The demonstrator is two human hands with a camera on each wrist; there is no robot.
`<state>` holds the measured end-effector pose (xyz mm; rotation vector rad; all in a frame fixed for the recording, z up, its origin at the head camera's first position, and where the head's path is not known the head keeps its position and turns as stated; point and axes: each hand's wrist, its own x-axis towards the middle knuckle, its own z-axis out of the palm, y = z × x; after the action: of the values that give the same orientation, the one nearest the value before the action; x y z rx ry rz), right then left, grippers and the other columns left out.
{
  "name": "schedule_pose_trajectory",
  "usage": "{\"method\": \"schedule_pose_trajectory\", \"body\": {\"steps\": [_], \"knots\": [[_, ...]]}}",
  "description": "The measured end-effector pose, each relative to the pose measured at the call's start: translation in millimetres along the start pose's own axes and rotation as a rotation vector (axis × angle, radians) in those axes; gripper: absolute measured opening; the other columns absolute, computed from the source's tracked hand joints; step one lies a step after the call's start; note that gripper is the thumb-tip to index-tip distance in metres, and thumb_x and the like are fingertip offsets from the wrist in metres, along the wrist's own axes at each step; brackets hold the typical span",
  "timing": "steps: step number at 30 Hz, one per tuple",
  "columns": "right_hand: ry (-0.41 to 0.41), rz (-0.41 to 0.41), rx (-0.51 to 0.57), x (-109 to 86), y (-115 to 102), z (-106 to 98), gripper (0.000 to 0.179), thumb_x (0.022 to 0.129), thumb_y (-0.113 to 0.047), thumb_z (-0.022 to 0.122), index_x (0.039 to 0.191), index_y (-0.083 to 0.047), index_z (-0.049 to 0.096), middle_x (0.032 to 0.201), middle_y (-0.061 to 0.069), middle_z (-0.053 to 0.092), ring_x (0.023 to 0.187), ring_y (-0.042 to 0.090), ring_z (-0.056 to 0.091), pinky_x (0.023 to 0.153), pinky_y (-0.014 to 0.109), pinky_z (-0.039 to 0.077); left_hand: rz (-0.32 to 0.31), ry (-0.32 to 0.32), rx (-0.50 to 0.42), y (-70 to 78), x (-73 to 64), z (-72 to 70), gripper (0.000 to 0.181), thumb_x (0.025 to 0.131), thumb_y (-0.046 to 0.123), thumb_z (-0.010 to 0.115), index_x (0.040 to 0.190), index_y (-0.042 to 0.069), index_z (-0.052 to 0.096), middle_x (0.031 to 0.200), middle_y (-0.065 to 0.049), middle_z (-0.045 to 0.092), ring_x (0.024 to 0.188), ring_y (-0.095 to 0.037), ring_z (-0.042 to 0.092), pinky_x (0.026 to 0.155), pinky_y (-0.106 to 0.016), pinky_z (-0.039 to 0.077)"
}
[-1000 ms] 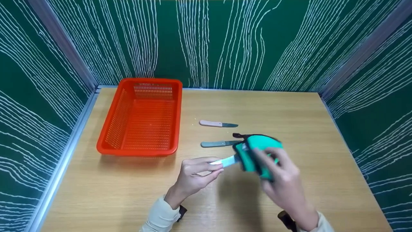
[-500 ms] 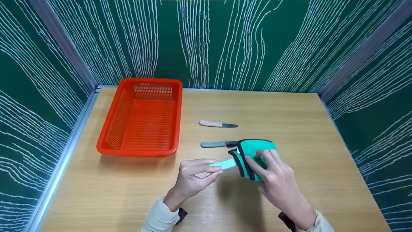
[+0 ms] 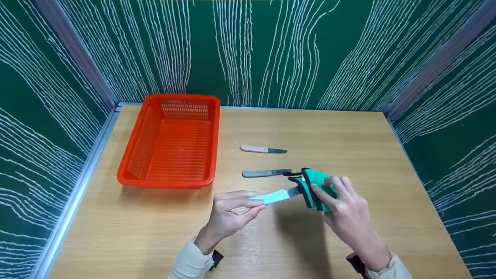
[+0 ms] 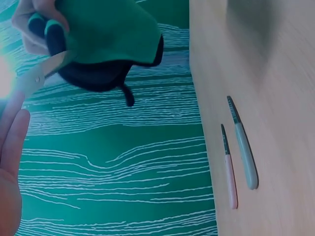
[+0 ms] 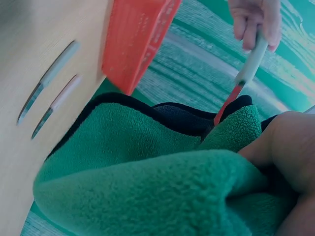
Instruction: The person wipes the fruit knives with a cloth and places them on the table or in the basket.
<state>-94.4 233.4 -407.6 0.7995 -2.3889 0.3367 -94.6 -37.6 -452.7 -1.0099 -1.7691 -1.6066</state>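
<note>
Green cloth [image 3: 316, 179] is held by right grip [image 3: 348, 213], turquoise paring knife [image 3: 275, 197] by left grip [image 3: 231, 215]; strokes are best drawn tipward, toward 3 o'clock

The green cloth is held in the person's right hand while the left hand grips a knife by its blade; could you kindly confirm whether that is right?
Not quite: the left hand grips the knife by its handle, not its blade, as the head view shows. The green cloth is indeed in the right hand.
</note>
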Motion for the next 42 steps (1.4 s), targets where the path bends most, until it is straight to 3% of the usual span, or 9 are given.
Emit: {"method": "schedule_pose_trajectory", "body": {"steps": [6,9,13,17,21,27,33,37,42], "knots": [[-0.017,0.119,0.034,-11.4,25,-1,0.053,0.052,0.022,0.064,0.098,-0.002,0.075,0.096,0.017,0.054,0.087,0.033,0.050,0.051,0.040,0.054,0.042,0.004,-0.021,20.3,13.3,-5.9,0.024,0.061,-0.020,0.075,0.083,-0.011,0.071,0.083,-0.024,0.069,0.075,-0.027,0.070,0.069,-0.029,0.057],[0.034,0.182,0.054,-17.4,33,-4,0.052,0.054,0.020,0.058,0.097,-0.002,0.075,0.095,0.017,0.053,0.081,0.030,0.051,0.052,0.038,0.051,0.036,-0.007,-0.040,19.6,12.4,-7.3,0.025,0.061,-0.021,0.075,0.084,-0.011,0.071,0.086,-0.025,0.069,0.078,-0.029,0.070,0.070,-0.031,0.057],[0.126,0.270,0.080,-22.2,39,-8,0.049,0.058,0.018,0.051,0.096,-0.002,0.075,0.091,0.015,0.055,0.070,0.025,0.050,0.051,0.028,0.039,0.023,-0.024,-0.047,17.9,11.6,-8.3,0.026,0.061,-0.022,0.074,0.085,-0.011,0.071,0.089,-0.025,0.069,0.081,-0.030,0.070,0.072,-0.034,0.057],[0.169,0.347,0.132,-24.1,41,-12,0.047,0.063,0.018,0.051,0.098,-0.003,0.074,0.091,0.014,0.056,0.071,0.024,0.052,0.058,0.014,0.035,0.021,-0.025,-0.046,16.5,11.3,-8.3,0.024,0.062,-0.021,0.074,0.084,-0.011,0.071,0.090,-0.026,0.068,0.081,-0.030,0.070,0.071,-0.035,0.057],[0.196,0.387,0.176,-23.6,41,-15,0.045,0.065,0.019,0.052,0.098,-0.003,0.074,0.092,0.016,0.057,0.075,0.027,0.054,0.069,0.009,0.037,0.024,-0.019,-0.030,12.9,9.7,-7.1,0.023,0.063,-0.020,0.075,0.084,-0.010,0.071,0.089,-0.025,0.069,0.080,-0.029,0.070,0.070,-0.032,0.057],[0.258,0.404,0.241,-18.4,38,-19,0.036,0.066,0.019,0.060,0.095,0.003,0.073,0.093,0.019,0.060,0.076,0.030,0.055,0.083,0.007,0.035,0.005,-0.012,-0.005,-7.3,-3.4,-3.3,0.022,0.065,-0.016,0.076,0.086,-0.008,0.072,0.092,-0.023,0.069,0.083,-0.027,0.070,0.072,-0.029,0.056],[0.314,0.409,0.260,-8.8,32,-21,0.031,0.068,0.015,0.064,0.096,0.005,0.072,0.090,0.018,0.061,0.077,0.011,0.051,0.078,0.010,0.039,0.001,-0.011,0.021,-22.0,-14.1,0.5,0.023,0.066,-0.011,0.079,0.087,-0.006,0.073,0.094,-0.021,0.070,0.085,-0.025,0.070,0.072,-0.029,0.056],[0.352,0.365,0.273,-2.2,23,-21,0.028,0.070,0.012,0.062,0.095,0.004,0.072,0.089,0.017,0.062,0.078,0.009,0.052,0.076,0.012,0.041,0.001,-0.019,0.018,-23.3,-14.3,3.1,0.022,0.067,-0.010,0.079,0.088,-0.006,0.073,0.095,-0.020,0.070,0.086,-0.025,0.070,0.071,-0.028,0.056],[0.364,0.259,0.277,5.7,5,-17,0.033,0.069,0.008,0.058,0.097,0.001,0.073,0.090,0.015,0.062,0.075,0.018,0.055,0.074,0.014,0.043,-0.037,-0.031,0.020,-21.4,-14.0,6.3,0.022,0.068,-0.008,0.079,0.089,-0.006,0.073,0.096,-0.019,0.070,0.089,-0.025,0.069,0.072,-0.028,0.056]]}}
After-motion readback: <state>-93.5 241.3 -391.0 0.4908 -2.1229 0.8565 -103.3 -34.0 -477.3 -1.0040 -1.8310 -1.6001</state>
